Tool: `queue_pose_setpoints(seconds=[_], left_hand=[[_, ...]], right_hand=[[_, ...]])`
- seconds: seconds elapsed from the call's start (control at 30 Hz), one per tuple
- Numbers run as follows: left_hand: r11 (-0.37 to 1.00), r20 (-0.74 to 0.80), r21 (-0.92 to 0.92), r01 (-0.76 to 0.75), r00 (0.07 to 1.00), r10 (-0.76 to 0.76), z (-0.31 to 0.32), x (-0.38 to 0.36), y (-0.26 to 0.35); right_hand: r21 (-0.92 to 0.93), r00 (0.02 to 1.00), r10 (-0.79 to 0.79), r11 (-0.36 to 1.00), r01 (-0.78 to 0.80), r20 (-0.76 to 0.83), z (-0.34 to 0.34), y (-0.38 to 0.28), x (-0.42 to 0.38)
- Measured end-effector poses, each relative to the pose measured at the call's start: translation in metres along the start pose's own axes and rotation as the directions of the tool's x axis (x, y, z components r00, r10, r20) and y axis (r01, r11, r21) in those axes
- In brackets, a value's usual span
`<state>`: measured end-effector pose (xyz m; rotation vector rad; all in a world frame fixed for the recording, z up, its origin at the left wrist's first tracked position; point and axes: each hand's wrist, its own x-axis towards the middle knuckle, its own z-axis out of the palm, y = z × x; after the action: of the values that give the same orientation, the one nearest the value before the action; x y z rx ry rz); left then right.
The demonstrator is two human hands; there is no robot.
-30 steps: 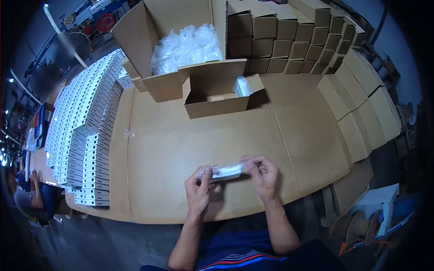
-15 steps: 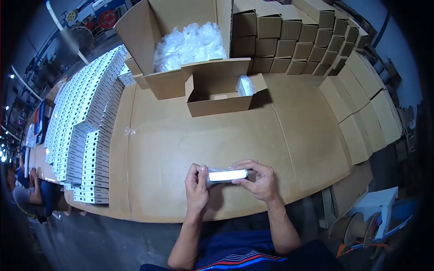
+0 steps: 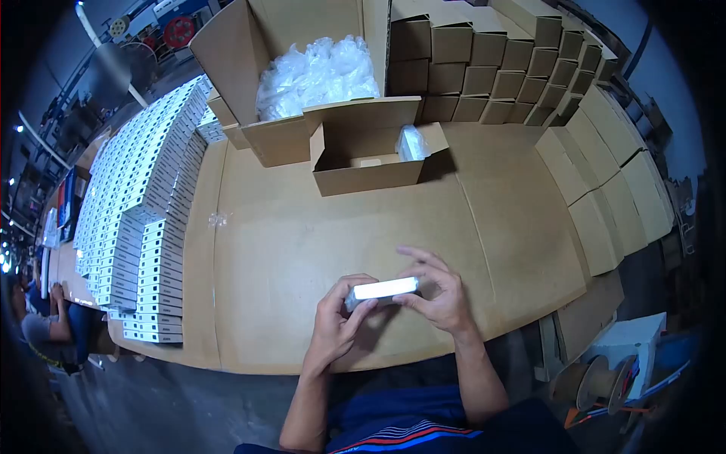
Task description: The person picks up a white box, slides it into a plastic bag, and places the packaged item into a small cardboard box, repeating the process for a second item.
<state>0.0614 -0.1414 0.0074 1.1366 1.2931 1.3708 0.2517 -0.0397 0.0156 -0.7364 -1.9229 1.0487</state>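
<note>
Packet [image 3: 386,288] in left hand [image 3: 336,321], raised just above near part of table [image 3: 333,227]. Clamped there between left thumb and fingers, with left fingertips hidden behind. At its other end, right hand [image 3: 440,296], thumb close under lower edge and fingers spread apart; cannot tell whether pinching too. Shows a long white face, washed out by glare, with any marking unreadable; wrapping at left end hard to make out beside the thumb. Farther off on table, open box [image 3: 367,181] with wrapped piece [image 3: 411,144] at its right end, floor partly hidden by front wall. Just behind, carton [image 3: 283,144] cut off by top edge, heaped with clear plastic [image 3: 318,76]. To the left, stacked white boxes [image 3: 140,181], printed with dark squares and lettering too small to read. At back and right, brown boxes [image 3: 488,49], some in shadow. At far left, another person [image 3: 38,329], partly lost in dark rim. Across dark shirt [image 3: 408,435], white, red and blue stripes, cut off by bottom edge
</note>
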Motion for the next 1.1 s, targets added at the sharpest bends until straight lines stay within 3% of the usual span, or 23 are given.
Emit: queue_pose_setpoints(seconds=[0.03, 0.13, 0.33, 0.53, 0.63, 0.7, 0.73, 0.8, 0.87, 0.93, 1.1], left_hand=[[1.000, -0.002, 0.028, -0.003, 1.000, 0.003, -0.002, 0.001, -0.001], [0.991, 0.014, 0.121, -0.056, 0.998, 0.054, -0.007, 0.005, -0.008], [0.967, 0.033, 0.225, -0.115, 0.993, 0.111, -0.011, 0.011, -0.005], [0.970, 0.033, 0.229, -0.084, 0.996, 0.079, -0.016, 0.026, 0.003], [0.979, -0.046, 0.201, -0.030, 0.998, 0.041, -0.020, 0.042, 0.013], [0.984, -0.114, 0.177, 0.006, 0.993, 0.015, -0.022, 0.054, 0.021], [0.923, -0.118, 0.385, -0.001, 0.992, 0.051, -0.030, 0.062, 0.021], [0.808, -0.146, 0.586, -0.062, 0.973, 0.180, -0.039, 0.080, 0.020], [0.697, -0.150, 0.713, -0.076, 0.954, 0.258, -0.052, 0.100, 0.006], [0.642, -0.170, 0.767, -0.001, 0.964, 0.205, -0.056, 0.116, 0.008], [0.539, -0.150, 0.842, 0.010, 0.965, 0.216, -0.062, 0.137, 0.001]], right_hand=[[-0.047, 0.999, 0.017, 0.999, -0.019, -0.042, -0.001, -0.009, 0.004], [-0.129, 0.998, -0.061, 0.990, 0.064, 0.032, -0.009, -0.022, 0.012], [-0.221, 0.872, -0.261, 0.900, 0.375, 0.414, -0.018, -0.023, 0.028], [-0.435, 0.788, -0.119, 0.779, 0.451, 0.604, -0.023, -0.032, 0.057], [-0.361, 0.822, -0.223, 0.816, 0.452, 0.524, -0.031, -0.038, 0.078], [-0.415, 0.905, -0.210, 0.835, 0.362, 0.369, -0.038, -0.034, 0.093], [-0.437, 0.936, -0.203, 0.842, 0.316, 0.287, -0.040, -0.032, 0.103], [-0.494, 0.973, -0.209, 0.839, 0.228, 0.094, -0.042, -0.031, 0.125], [-0.535, 0.971, -0.229, 0.830, 0.158, -0.068, -0.039, -0.026, 0.145], [-0.574, 0.945, -0.263, 0.811, 0.108, -0.193, -0.032, -0.012, 0.164], [-0.675, 0.907, -0.345, 0.731, 0.100, -0.239, -0.013, 0.016, 0.186]])
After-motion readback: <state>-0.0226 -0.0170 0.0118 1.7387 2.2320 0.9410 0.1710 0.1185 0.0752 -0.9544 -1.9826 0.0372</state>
